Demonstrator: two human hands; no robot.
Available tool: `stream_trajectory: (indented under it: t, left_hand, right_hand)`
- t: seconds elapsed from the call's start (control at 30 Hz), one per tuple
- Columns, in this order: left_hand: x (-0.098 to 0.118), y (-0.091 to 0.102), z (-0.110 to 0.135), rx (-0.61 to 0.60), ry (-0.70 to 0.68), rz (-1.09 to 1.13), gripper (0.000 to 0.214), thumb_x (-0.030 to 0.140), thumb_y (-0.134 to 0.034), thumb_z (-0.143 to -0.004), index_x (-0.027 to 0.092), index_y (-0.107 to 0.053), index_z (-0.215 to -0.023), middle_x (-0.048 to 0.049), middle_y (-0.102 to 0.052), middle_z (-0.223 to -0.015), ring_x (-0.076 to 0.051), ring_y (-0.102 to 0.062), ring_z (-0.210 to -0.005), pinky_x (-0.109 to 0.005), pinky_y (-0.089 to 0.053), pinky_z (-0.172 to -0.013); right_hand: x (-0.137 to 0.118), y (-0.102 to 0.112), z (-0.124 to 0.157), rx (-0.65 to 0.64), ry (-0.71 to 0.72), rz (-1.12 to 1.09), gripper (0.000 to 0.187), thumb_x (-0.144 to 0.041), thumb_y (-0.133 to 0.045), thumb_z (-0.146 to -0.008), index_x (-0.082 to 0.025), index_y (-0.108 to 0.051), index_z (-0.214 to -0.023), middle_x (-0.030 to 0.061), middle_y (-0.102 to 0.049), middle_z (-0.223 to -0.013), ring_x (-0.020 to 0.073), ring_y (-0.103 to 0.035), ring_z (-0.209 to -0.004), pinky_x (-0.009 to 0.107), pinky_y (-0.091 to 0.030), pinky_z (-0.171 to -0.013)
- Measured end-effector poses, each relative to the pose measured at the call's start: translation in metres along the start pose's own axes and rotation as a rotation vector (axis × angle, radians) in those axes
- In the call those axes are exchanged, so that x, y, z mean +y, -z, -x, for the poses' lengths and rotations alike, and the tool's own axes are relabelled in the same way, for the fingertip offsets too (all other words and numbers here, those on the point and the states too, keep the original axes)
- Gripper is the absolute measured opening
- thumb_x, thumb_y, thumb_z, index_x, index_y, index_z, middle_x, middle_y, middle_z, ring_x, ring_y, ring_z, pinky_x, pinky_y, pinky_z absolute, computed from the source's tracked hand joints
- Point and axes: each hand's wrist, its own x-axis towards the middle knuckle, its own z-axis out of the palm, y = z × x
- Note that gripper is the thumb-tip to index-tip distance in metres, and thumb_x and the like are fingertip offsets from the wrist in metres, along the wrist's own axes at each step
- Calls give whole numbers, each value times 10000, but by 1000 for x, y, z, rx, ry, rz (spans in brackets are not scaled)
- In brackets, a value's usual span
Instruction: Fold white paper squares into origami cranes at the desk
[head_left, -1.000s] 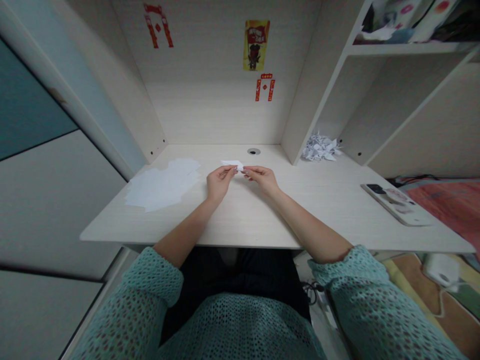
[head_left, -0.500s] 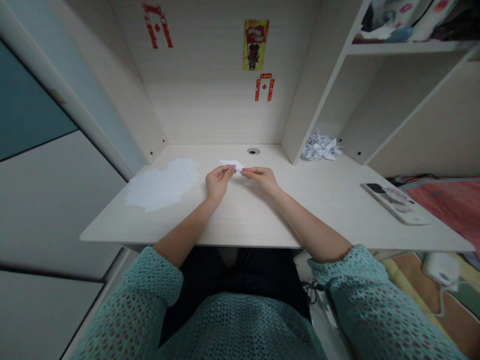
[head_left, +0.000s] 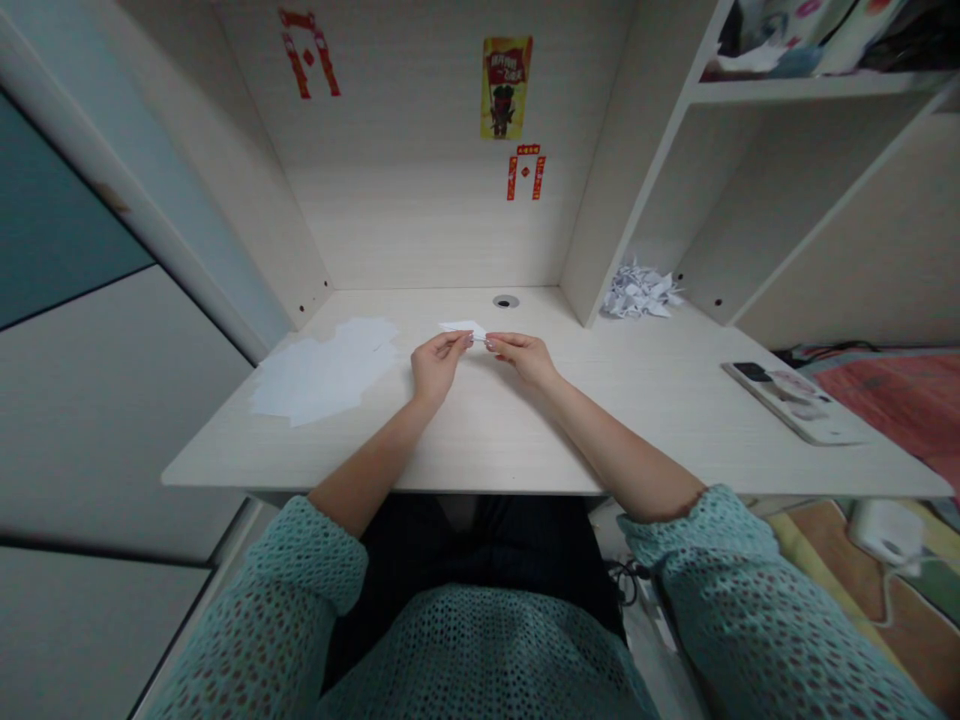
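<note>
Well, from where I stand, the person sits at a pale wood-grain desk (head_left: pixel 495 445), and both hands are raised in front of the body. The left hand (head_left: pixel 439 364) and the right hand (head_left: pixel 523 358) are almost closed, and they pinch a small folded white paper (head_left: pixel 459 326) between them with the fingertips. This paper is held near the middle of the desk, a little below a round cable hole (head_left: pixel 506 301). On the left side lie white paper sheets (head_left: pixel 322 372), not far from the left hand. On the right side, in the corner under a shelf (head_left: pixel 810 92), there is a heap of folded paper cranes (head_left: pixel 640 293). Farther right lies a white flat case (head_left: pixel 795 405) with a dark phone (head_left: pixel 752 371) on it. The person's teal knit sleeves (head_left: pixel 307 545) are pushed up on the forearms.
</note>
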Motion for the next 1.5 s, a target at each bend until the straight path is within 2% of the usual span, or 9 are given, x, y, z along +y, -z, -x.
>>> stream_trajectory:
  t: [0.23, 0.57, 1.07, 1.3, 1.5]
  left_hand:
    - [4, -1, 2, -8, -25, -14, 211, 316, -678, -700, 167, -712, -845, -73, -714, -902, -177, -673, -817, -339, -520, -844]
    - [-3, -2, 0, 15, -15, 29, 222, 327, -669, -710, 168, -707, -861, -72, -711, -905, -175, -672, -812, -345, -526, -839]
    - [-3, -2, 1, 49, -7, 35, 236, 337, -666, -721, 157, -700, -871, -80, -711, -889, -177, -678, -792, -352, -531, -826]
    - [1, -3, 2, -7, -5, 7, 229, 325, -675, -709, 164, -709, -868, -75, -712, -915, -181, -677, -810, -343, -525, -837]
    - [-5, -4, 1, -34, 46, 74, 221, 305, -676, -705, 166, -710, -873, -63, -715, -872, -180, -676, -807, -348, -535, -818]
  right_hand:
    - [-1, 0, 0, 13, -36, -48, 322, -359, -782, -544, -228, -724, -832, 32, -721, -818, 144, -647, -753, 245, -464, -658]
    - [0, -2, -1, 0, -17, -71, 302, -332, -787, -528, -218, -729, -802, 33, -723, -804, 146, -645, -745, 272, -477, -711]
    - [-5, -4, 2, -2, 75, 13, 289, -357, -766, -564, -206, -726, -807, 35, -714, -751, 154, -637, -710, 278, -464, -685]
    - [-10, -8, 9, -53, 132, 18, 279, -379, -734, -611, -209, -715, -832, 36, -715, -761, 166, -654, -746, 272, -471, -682]
    - [-9, -9, 8, -2, 161, 40, 271, -362, -754, -587, -195, -729, -798, 42, -721, -741, 169, -650, -712, 288, -474, -688]
